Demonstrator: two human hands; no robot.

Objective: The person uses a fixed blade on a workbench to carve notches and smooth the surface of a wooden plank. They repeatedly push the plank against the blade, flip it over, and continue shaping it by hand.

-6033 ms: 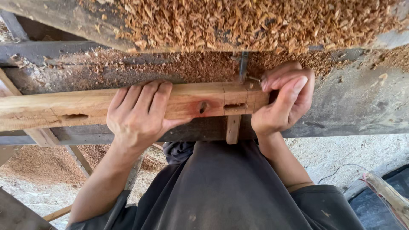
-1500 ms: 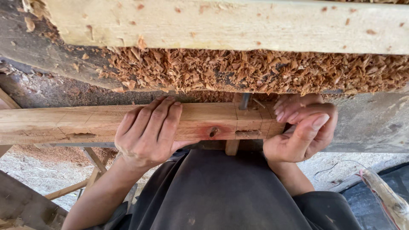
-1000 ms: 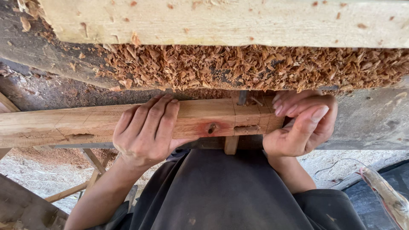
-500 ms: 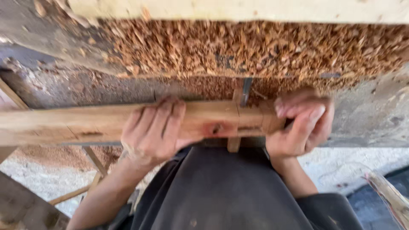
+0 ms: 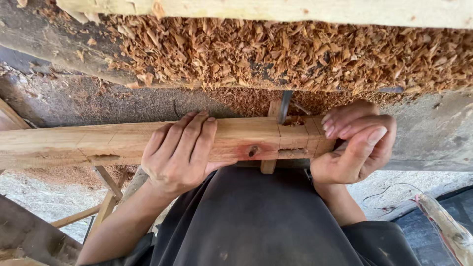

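Note:
A long squared wooden beam [image 5: 74, 145] lies across the view over a grey work surface. My left hand [image 5: 180, 152] is laid over its middle, fingers wrapped across the top. My right hand [image 5: 357, 145] cups the beam's right end, fingers curled around it. A narrow slot [image 5: 293, 153] and a dark knot [image 5: 253, 151] show on the beam's near face between my hands. A thin dark metal blade [image 5: 285, 106] stands upright behind the beam above the slot, and a small wooden piece [image 5: 268, 166] sticks out below it.
A thick heap of wood chips [image 5: 276, 54] covers the surface beyond the beam, with a pale plank [image 5: 295, 10] along the top edge. The grey surface [image 5: 433, 133] runs right. Wooden frame legs [image 5: 106, 197] and sandy ground show at lower left; a rough stick [image 5: 446, 226] lies lower right.
The view has shifted a little down and left over the last seconds. Both hands stay on the beam in the same grip; the beam has barely moved.

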